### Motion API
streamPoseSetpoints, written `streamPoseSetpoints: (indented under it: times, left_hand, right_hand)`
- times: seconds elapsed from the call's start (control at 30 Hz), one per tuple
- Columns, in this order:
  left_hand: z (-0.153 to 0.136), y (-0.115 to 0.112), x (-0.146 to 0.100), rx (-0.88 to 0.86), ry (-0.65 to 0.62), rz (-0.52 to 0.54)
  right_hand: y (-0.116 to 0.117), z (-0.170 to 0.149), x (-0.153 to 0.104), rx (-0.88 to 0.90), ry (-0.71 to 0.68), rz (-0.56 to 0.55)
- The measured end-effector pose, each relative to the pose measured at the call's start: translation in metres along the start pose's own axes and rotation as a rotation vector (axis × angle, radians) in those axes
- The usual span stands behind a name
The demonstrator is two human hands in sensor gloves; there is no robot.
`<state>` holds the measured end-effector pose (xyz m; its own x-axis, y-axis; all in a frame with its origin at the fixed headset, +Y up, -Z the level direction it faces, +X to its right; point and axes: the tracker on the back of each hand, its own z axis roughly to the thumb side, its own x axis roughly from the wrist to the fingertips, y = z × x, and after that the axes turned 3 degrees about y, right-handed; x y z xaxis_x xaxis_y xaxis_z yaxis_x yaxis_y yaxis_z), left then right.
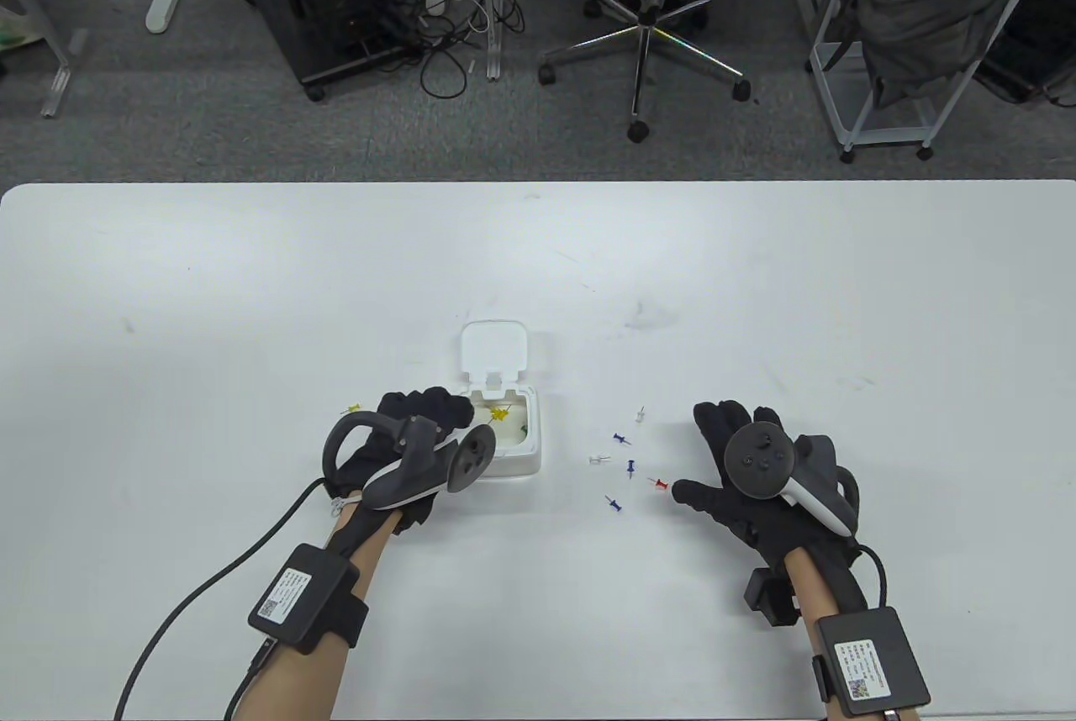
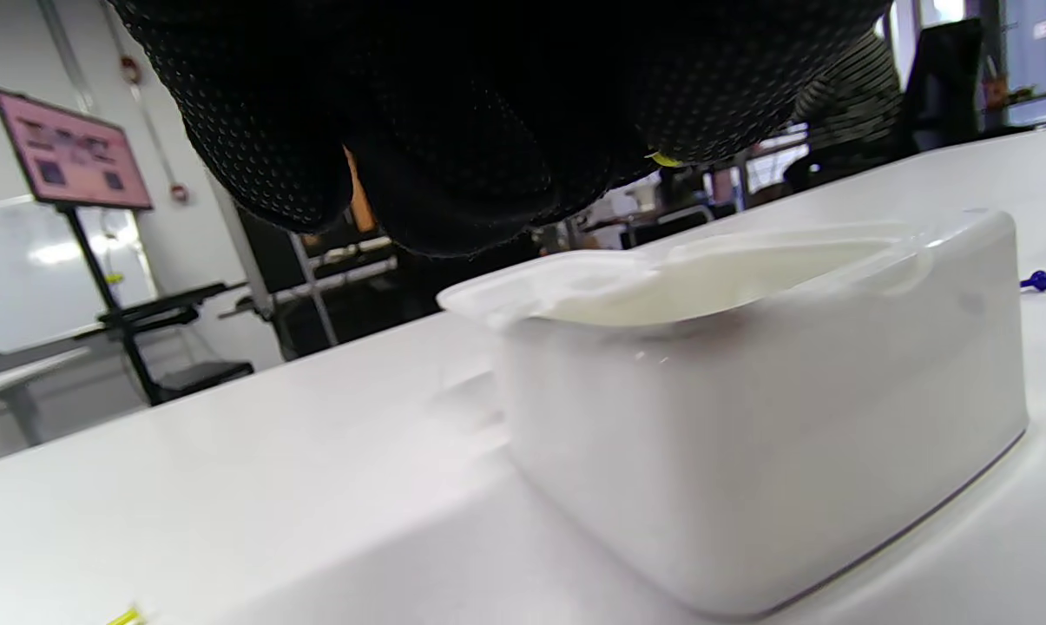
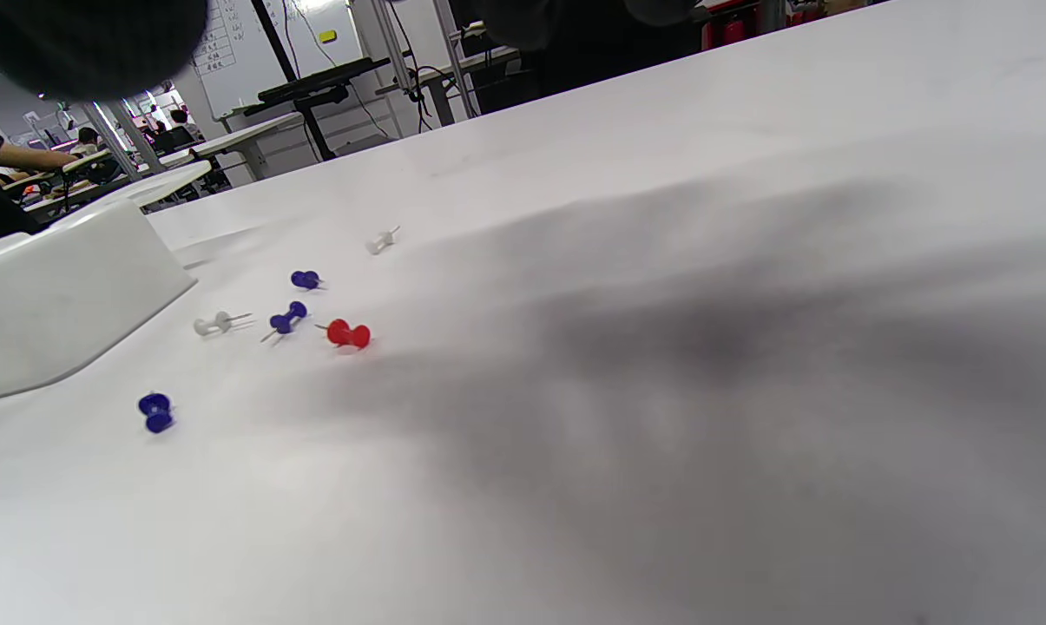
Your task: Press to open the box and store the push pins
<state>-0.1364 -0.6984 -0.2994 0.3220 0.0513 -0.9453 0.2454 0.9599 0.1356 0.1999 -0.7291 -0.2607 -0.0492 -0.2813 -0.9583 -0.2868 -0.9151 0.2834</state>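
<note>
The white box [image 1: 517,456] stands open on the table, its lid [image 1: 494,347] flipped back. My left hand [image 1: 462,412] reaches over the box's left rim and pinches a yellow push pin [image 1: 502,414] above the inside; a yellow tip [image 2: 661,159] peeks out under the curled fingers [image 2: 453,174]. A green pin [image 1: 523,425] lies inside the box. My right hand [image 1: 698,456] is spread open to the right, with its thumb tip beside a red pin [image 1: 661,485]. Blue pins [image 1: 630,466] and white pins [image 1: 598,460] lie scattered between hand and box.
Another yellow pin [image 1: 353,410] lies on the table left of my left hand. In the right wrist view the red pin [image 3: 347,335], blue pins [image 3: 288,318] and white pins [image 3: 214,324] lie right of the box [image 3: 54,295]. The table edge [image 1: 538,185] is far behind.
</note>
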Motion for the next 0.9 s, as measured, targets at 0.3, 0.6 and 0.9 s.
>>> streamPoseSetpoints:
  times: [0.3, 0.6, 0.9]
  left_hand:
    - [0.02, -0.003, 0.022, 0.003, -0.023, -0.032]
    - [0.001, -0.001, 0.019, 0.02, 0.001, -0.027]
    - [-0.051, -0.014, 0.003, 0.055, 0.106, -0.069]
  right_hand:
    - [0.0, 0.0, 0.0, 0.0, 0.0, -0.001]
    - [-0.001, 0.0, 0.0, -0.001, -0.004, -0.006]
    - [-0.001, 0.0, 0.0, 0.0, 0.001, -0.005]
